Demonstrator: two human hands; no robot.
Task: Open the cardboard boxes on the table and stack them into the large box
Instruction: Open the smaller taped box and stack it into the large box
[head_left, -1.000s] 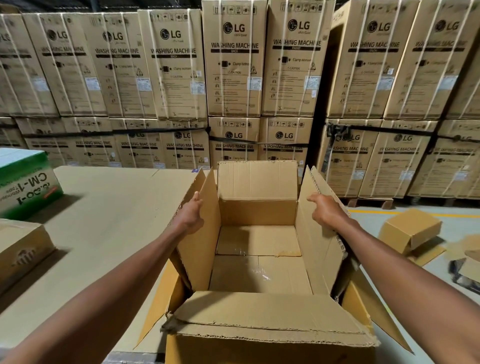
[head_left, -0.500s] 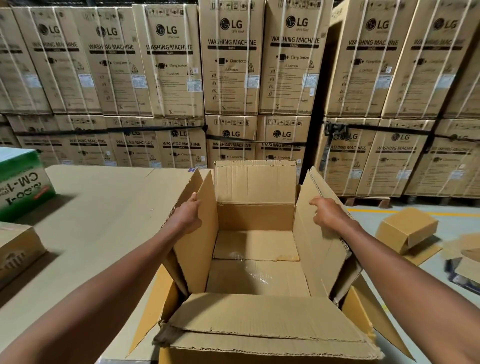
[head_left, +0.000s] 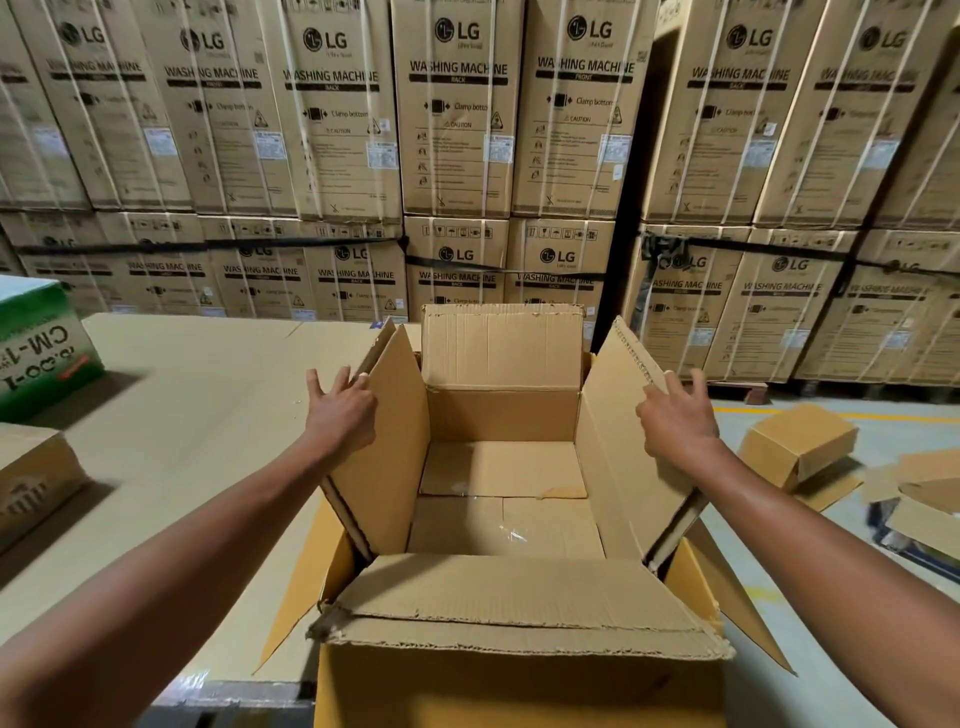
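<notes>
Well out to the left of the left hand, two closed cartons sit on the table (head_left: 197, 395): a green printed box (head_left: 39, 348) and, nearer the person, a plain brown box (head_left: 31, 478) with a printed mark. Both look like thin corrugated board, probably light, stiff along the edges and easy to dent on the faces; a grip across two opposite sides, or under the bottom corners, looks the safest hold.

The left hand (head_left: 340, 410) is spread, fingers apart, lying against the outer face of the left flap (head_left: 384, 441) near its top edge; it grips nothing. Between the two hands stands the large box (head_left: 509, 675), open at the top, its far flap (head_left: 501, 345) upright and its near flap (head_left: 519, 597) folded down toward the person. The floor of the box looks bare, apart from a strip of clear tape. The flaps are creased and ragged at the edges, so they should bend readily at the fold and spring back unless held.

The right hand (head_left: 678, 421) is likewise open, fingers splayed, resting on the outside of the right flap (head_left: 623, 431) near its upper edge. Beyond it, to the right, a small brown box (head_left: 800, 441) lies on the warehouse floor (head_left: 779, 571) with flattened cardboard just beside it.
</notes>
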